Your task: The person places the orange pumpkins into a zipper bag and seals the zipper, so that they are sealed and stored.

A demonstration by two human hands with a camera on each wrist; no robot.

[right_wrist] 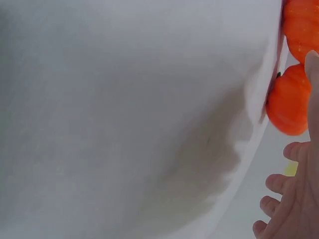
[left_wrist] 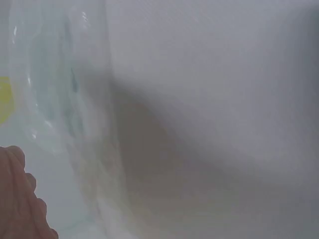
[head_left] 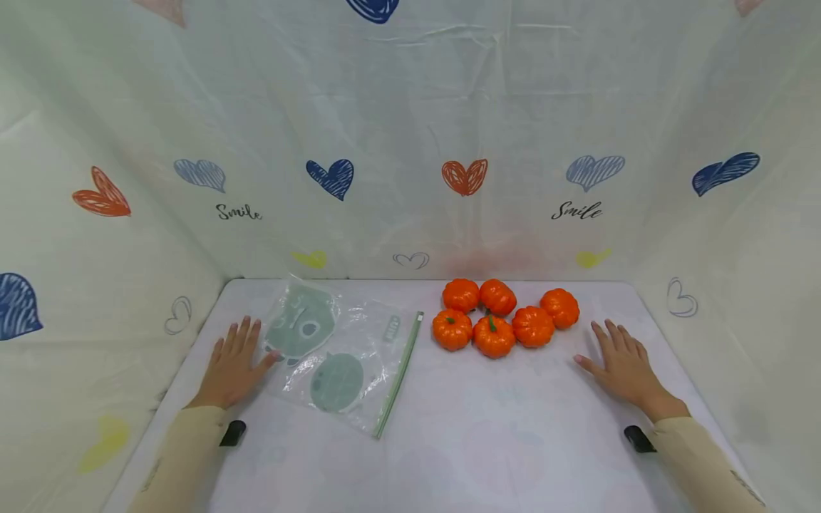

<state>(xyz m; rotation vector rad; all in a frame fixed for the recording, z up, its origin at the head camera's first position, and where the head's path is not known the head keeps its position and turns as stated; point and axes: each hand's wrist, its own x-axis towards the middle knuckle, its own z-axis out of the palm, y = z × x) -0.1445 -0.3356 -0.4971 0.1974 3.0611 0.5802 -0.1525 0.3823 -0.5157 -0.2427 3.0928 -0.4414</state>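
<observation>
My left hand (head_left: 231,367) lies with spread fingers at the table's left side, its thumb tip at the edge of a clear zip bag (head_left: 375,335). The bag lies flat, with green printed shapes and a green zip strip (head_left: 399,377) along its right side. Several small orange pumpkins (head_left: 494,336) sit in a cluster at the back, right of the bag. Nearest them on the right, my right hand (head_left: 622,363) has its fingers spread and holds nothing. In the right wrist view, two pumpkins (right_wrist: 290,99) show beyond the thumb. The left wrist view shows the bag's edge (left_wrist: 55,74) close by.
A white-covered table (head_left: 474,442) carries everything. Pale curtain-like sheets (head_left: 398,107) printed with hearts and "Smile" surround it at the back and both sides. A small black device (head_left: 234,433) sits at the left wrist, and another black device (head_left: 639,439) at the right.
</observation>
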